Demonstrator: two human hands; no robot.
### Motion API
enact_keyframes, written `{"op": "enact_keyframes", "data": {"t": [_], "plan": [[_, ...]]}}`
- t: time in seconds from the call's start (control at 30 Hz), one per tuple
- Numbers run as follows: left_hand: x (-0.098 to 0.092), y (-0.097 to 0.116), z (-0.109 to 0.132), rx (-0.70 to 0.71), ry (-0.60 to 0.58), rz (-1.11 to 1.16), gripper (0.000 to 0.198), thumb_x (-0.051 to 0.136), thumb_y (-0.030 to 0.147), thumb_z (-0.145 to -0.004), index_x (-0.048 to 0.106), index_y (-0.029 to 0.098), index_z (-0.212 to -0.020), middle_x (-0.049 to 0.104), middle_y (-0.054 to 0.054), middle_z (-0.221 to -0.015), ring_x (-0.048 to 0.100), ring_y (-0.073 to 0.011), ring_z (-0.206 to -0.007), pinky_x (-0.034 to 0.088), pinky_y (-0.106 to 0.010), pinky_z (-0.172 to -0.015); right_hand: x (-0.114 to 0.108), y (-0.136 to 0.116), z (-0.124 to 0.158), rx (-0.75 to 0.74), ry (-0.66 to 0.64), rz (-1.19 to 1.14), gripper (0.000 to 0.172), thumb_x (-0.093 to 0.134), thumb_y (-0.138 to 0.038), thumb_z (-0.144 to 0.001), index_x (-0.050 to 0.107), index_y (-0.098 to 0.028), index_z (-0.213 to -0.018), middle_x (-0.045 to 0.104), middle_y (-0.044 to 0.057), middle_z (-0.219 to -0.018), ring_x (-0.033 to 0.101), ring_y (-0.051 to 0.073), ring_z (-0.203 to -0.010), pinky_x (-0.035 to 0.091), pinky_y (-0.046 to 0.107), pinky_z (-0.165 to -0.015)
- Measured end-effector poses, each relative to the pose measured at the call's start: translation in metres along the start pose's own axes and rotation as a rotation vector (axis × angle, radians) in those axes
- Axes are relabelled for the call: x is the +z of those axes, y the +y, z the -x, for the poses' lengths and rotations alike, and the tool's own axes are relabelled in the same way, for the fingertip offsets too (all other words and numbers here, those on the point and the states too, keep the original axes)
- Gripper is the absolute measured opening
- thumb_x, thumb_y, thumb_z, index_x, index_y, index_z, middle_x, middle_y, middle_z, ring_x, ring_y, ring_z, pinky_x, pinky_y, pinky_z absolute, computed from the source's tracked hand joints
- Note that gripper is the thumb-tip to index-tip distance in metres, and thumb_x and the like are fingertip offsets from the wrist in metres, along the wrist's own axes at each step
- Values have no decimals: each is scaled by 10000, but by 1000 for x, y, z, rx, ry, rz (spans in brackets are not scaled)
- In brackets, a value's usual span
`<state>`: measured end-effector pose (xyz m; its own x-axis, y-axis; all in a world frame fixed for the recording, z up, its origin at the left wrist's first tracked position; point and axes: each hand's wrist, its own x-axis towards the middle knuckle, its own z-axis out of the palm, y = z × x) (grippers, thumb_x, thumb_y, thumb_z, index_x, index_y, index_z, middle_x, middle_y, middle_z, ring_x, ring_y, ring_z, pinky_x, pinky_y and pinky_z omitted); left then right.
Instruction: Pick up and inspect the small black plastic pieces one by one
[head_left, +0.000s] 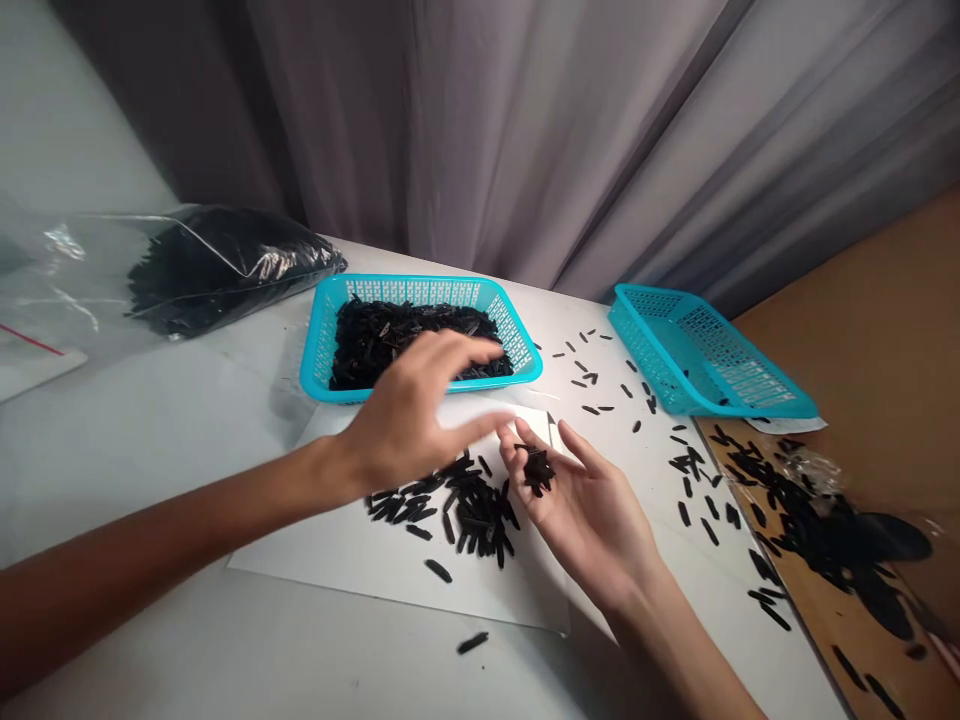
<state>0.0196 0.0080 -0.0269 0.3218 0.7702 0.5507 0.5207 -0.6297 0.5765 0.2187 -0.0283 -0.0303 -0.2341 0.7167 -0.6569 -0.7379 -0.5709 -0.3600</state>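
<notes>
My left hand hangs over the front edge of a turquoise basket, slightly blurred, thumb and fingers apart with nothing visible in them. Small black elongated pieces fill this basket. Palm up, my right hand holds a small cluster of black pieces near its curled fingers. The left thumb reaches close to the right fingertips; whether they touch, I cannot tell. Below both hands, a loose pile of black pieces lies on a white sheet. Their exact kind is not clear.
A clear plastic bag of black pieces lies at the left. A second turquoise basket stands at the right with a few pieces inside. Scattered pieces spread over the right side of the white table and a brown surface. A grey curtain hangs behind.
</notes>
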Motion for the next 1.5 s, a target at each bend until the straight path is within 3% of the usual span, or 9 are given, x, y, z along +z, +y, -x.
{"op": "enact_keyframes", "data": {"t": [0.1, 0.23, 0.4, 0.5, 0.63, 0.77, 1.0, 1.3, 1.5], "plan": [[9, 12, 11, 228, -247, -49, 333, 707, 408, -870, 658, 184, -1112, 705, -69, -1067, 608, -239, -991, 450, -371, -859, -2, 8, 2, 10, -113, 62, 233, 595, -262, -913, 685, -103, -1057, 702, 117, -971, 681, 187, -818, 589, 275, -694], [16, 15, 21, 282, -289, -120, 123, 617, 261, -941, 701, 170, -939, 742, -57, -984, 628, -223, -893, 423, -356, -760, -5, 17, 3, 6, -233, 95, 106, 674, -221, -873, 731, -142, -916, 677, 32, -837, 630, 124, -715, 568, 223, -701], [15, 7, 19, 158, -229, 77, 80, 640, 133, -914, 716, 153, -922, 748, -37, -863, 662, -177, -795, 478, -304, -747, -7, 20, -2, -40, -165, 135, 99, 662, -134, -876, 757, -107, -877, 679, 75, -940, 649, 149, -871, 564, 279, -902], [16, 7, 16, 27, -182, 226, 91, 671, 98, -881, 731, 164, -899, 755, -15, -846, 675, -145, -765, 506, -259, -718, -7, 19, -3, -92, -127, 188, 114, 684, -141, -865, 760, -95, -936, 668, 89, -1015, 640, 152, -885, 566, 274, -879], [20, 12, 18, -108, -179, 317, 109, 696, 94, -856, 754, 181, -886, 764, -17, -863, 692, -151, -777, 539, -267, -721, -8, 19, -4, -137, -208, 323, 133, 697, -222, -878, 760, -140, -962, 661, 63, -1030, 611, 138, -884, 541, 253, -845], [22, 8, 34, -57, -118, 326, 89, 723, 75, -827, 747, 148, -871, 760, -44, -841, 703, -166, -793, 560, -276, -745, -10, 23, -7, -179, -254, 462, 108, 717, -272, -867, 752, -169, -875, 654, 28, -954, 571, 125, -855, 494, 220, -778], [24, -1, 64, 18, 186, 274, 55, 754, 106, -818, 738, 147, -849, 758, -61, -814, 708, -165, -767, 572, -253, -711, -16, 34, -6, -359, -268, 946, 254, 736, -399, -848, 723, -184, -982, 638, 1, -763, 519, 143, -709, 419, 255, -658], [34, -1, 71, -164, 202, 334, 114, 793, 71, -762, 760, 149, -837, 753, -35, -770, 713, -142, -710, 560, -202, -664, -17, 35, -8, -626, -166, 1201, 243, 691, -414, -867, 758, -198, -956, 739, 45, -889, 664, 225, -884, 489, 310, -811], [33, -1, 71, -221, 180, 354, 96, 808, 99, -754, 763, 154, -818, 754, -27, -754, 708, -135, -693, 551, -187, -638, -20, 34, -10, -736, -154, 1281, 228, 643, -391, -908, 767, -219, -992, 767, 60, -966, 687, 227, -900, 505, 321, -812]]}}
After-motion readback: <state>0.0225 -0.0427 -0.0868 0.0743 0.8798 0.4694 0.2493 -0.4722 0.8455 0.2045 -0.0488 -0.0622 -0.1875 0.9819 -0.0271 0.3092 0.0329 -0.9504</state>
